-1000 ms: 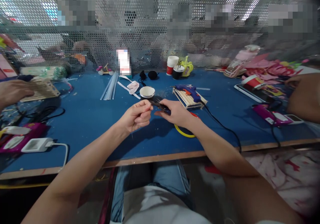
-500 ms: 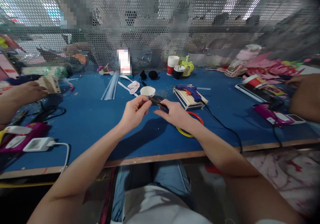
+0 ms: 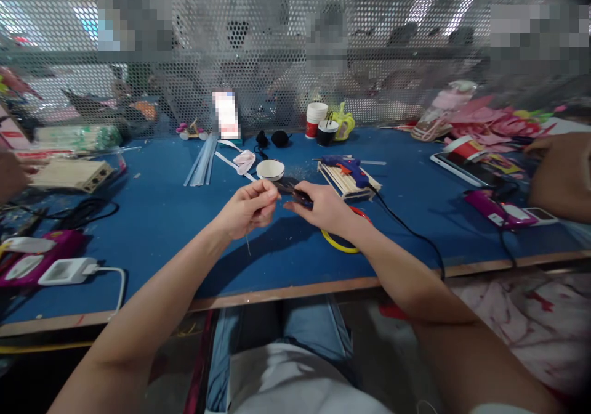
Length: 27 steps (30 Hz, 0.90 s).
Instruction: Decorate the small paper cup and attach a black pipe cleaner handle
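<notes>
Over the middle of the blue table (image 3: 161, 217), my left hand (image 3: 247, 207) is closed in a pinch on the near end of a small dark piece (image 3: 290, 191). A thin thread-like strand hangs below its fingers. My right hand (image 3: 323, 207) grips the same dark piece from the right side, fingers wrapped round it. Just behind the hands sits a small white cup (image 3: 270, 169). A blue glue gun (image 3: 347, 169) rests on a raft of wooden sticks (image 3: 344, 182), and yellow and red rings (image 3: 339, 244) lie under my right wrist.
Clear glue sticks (image 3: 202, 158) and a pink ribbon (image 3: 244, 160) lie behind. Paper cups (image 3: 317, 120) stand by the mesh wall. Purple device and white charger (image 3: 64, 270) at left; another person's arm (image 3: 561, 180) at right, by a purple device (image 3: 501, 211) and pink paper flowers.
My hands stayed together on the dark piece, with the left pinch shifting slightly. The person's hand at the far left drew back, leaving the wooden box on the table.
</notes>
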Tool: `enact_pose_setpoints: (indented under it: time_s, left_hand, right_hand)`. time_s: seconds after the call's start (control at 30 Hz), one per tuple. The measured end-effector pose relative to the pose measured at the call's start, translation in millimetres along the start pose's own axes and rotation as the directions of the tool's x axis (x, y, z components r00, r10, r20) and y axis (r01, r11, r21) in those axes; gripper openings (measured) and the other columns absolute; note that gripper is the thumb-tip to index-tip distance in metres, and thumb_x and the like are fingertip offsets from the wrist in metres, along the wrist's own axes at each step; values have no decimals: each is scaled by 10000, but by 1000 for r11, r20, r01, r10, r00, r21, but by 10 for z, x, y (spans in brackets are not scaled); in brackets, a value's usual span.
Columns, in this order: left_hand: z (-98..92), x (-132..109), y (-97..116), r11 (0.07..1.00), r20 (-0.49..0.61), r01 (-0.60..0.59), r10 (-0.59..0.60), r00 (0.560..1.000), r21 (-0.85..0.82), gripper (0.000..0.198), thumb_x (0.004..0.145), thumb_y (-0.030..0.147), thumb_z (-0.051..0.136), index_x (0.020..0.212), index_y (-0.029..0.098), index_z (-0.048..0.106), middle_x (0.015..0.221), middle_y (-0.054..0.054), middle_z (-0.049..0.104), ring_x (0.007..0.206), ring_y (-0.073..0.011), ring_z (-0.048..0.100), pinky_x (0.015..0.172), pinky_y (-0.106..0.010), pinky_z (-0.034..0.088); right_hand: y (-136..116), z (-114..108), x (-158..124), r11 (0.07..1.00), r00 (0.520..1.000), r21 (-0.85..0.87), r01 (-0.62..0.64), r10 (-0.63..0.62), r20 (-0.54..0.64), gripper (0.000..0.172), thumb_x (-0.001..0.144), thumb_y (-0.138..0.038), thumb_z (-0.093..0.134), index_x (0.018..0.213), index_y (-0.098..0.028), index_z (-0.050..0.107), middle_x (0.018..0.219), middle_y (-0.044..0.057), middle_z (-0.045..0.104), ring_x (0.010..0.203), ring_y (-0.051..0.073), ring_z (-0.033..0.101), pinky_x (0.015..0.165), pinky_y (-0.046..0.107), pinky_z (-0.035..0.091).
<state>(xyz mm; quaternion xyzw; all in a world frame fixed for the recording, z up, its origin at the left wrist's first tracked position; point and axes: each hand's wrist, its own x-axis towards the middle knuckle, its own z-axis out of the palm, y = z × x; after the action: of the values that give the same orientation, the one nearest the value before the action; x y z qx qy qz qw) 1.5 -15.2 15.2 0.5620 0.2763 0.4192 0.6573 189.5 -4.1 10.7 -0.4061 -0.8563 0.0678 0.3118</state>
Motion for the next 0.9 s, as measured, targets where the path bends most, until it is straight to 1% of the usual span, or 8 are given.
enact_pose_setpoints:
  time_s: [0.1,0.17,0.23,0.33,0.43,0.6,0.73,0.9]
  left_hand:
    - [23,16,-33,842,-209,-185,329,921,506,116,773,270,561,782,165,512,564,29,508,458,-42,399,449,-164,303]
    - [40,16,-58,655,-213,-196,491,844,730,95,782,250,542,767,156,533,595,17,517,524,-52,433,509,-176,322]
    - [48,13,-72,578,-197,-182,531,824,796,114,799,248,511,745,152,538,566,25,488,513,-52,409,512,-182,311]
    - [33,11,-57,737,-218,-186,415,883,650,134,806,268,505,732,157,519,516,44,439,454,-44,366,455,-176,287]
    - [0,5,-3,959,-142,-126,166,976,253,149,797,288,530,722,168,485,480,67,398,366,-23,272,369,-156,214]
    - [-23,-23,60,984,93,79,-65,994,-161,103,778,244,562,751,163,505,437,88,344,321,-2,176,324,-128,179]
    - [-30,-17,39,977,133,99,-75,988,-186,106,774,246,572,766,160,510,429,88,348,311,-1,179,319,-127,190]
    - [-28,18,15,1000,-21,-28,28,999,8,179,759,311,600,760,164,498,471,60,432,351,-12,278,352,-136,200]
  right_hand:
    - [-53,38,-1,986,985,-8,-168,168,44,276,780,-439,532,819,-165,531,695,33,600,607,145,524,574,244,341]
    - [-85,61,-2,972,971,-16,-233,233,59,277,778,-436,533,836,-166,534,728,44,617,640,164,544,585,254,345]
    - [-101,78,-4,968,967,-17,-249,249,49,278,779,-434,532,850,-166,530,763,54,625,675,177,557,598,260,351]
    - [-81,87,-5,981,980,-8,-195,195,34,280,777,-438,533,839,-166,515,762,50,613,670,170,551,600,258,356]
    - [-28,75,0,996,996,10,-89,89,20,275,785,-437,523,816,-165,500,738,39,589,627,142,521,587,247,355]
    - [56,20,10,996,996,-7,91,-91,-10,250,789,-406,526,824,-161,500,731,41,573,611,129,492,578,238,350]
    - [62,-17,6,992,993,-40,117,-117,-3,246,803,-400,510,821,-155,520,705,44,579,602,131,499,575,238,343]
    - [0,-17,6,999,998,0,-50,50,28,297,789,-450,509,825,-158,550,710,41,594,622,142,519,589,249,347]
